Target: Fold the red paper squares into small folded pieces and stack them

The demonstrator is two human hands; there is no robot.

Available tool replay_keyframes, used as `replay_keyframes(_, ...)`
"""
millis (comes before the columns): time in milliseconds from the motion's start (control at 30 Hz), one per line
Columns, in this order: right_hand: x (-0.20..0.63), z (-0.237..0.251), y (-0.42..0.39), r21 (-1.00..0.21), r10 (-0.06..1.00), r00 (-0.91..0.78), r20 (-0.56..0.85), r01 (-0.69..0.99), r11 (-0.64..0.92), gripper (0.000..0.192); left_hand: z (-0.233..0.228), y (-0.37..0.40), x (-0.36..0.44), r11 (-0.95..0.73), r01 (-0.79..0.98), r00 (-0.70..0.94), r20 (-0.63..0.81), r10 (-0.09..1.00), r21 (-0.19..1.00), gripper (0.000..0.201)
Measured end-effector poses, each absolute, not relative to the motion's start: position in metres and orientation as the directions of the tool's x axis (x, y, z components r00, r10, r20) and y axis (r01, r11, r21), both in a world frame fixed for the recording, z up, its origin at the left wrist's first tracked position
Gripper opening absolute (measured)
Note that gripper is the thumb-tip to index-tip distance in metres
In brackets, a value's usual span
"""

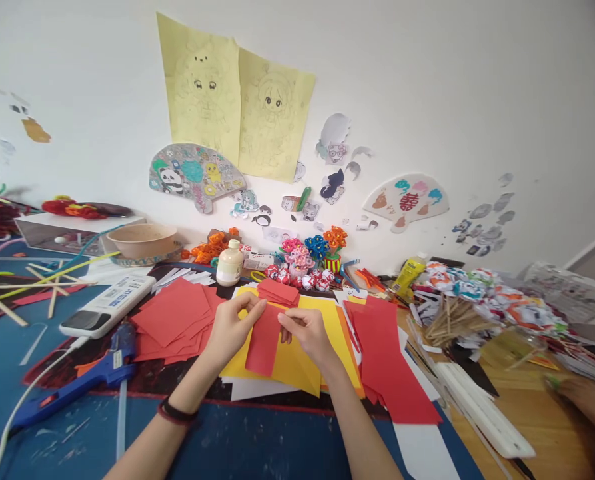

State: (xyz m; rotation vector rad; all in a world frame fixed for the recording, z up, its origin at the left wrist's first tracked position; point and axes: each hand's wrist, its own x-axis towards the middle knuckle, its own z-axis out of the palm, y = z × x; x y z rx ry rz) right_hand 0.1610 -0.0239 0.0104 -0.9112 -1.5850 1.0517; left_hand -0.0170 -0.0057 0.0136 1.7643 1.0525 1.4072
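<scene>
Between my two hands is a narrow red paper strip [263, 347], held up by its top edge over a stack of yellow paper [302, 363]. My left hand [237, 327] pinches the strip's upper left corner with thumb and forefinger. At its upper right edge, my right hand [304, 333] closes thumb and fingers on the same strip. Just behind the hands lies a small pile of red paper pieces [278, 292]. Square red sheets [172, 317] are heaped left of my left hand, and longer red sheets [394, 363] lie right of my right hand.
A blue glue gun [77, 383] and a white power strip [108, 305] with a cable lie left. A glue bottle [230, 263] and craft flowers [317, 250] stand behind. Wooden sticks [454, 320] and a white tool [484, 410] are right. Another person's hand [584, 403] shows far right.
</scene>
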Motion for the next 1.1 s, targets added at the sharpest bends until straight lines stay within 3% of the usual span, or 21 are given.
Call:
replay_keyframes(100, 0.162, 0.009, -0.023, -0.939, 0.921, -0.225, 0.319, 0.056, 0.339, 0.036, 0.016, -0.008, -0.017, -0.515, 0.313, 0.089, 0.515, 0.853, 0.798, 0.031)
replay_keyframes(267, 0.165, 0.008, -0.021, -0.945, 0.933, -0.182, 0.309, 0.052, 0.323, 0.035, 0.014, -0.004, -0.016, -0.487, 0.320, 0.210, 0.441, 0.873, 0.813, 0.033)
replay_keyframes(400, 0.164, 0.007, -0.022, -0.949, 0.942, -0.157, 0.298, 0.057, 0.309, 0.032, 0.010, -0.002, -0.017, -0.483, 0.408, 0.166, 0.457, 0.874, 0.775, 0.038)
replay_keyframes(600, 0.165, 0.004, -0.021, -0.943, 0.943, -0.082, 0.323, 0.060, 0.328, 0.029, 0.009, -0.001, -0.018, -0.455, 0.327, 0.286, 0.372, 0.883, 0.829, 0.039)
replay_keyframes(1100, 0.171, -0.006, -0.011, -0.934, 0.933, 0.049, 0.356, 0.048, 0.353, 0.031, -0.003, 0.001, -0.008, -0.455, 0.339, 0.307, 0.360, 0.881, 0.824, 0.041)
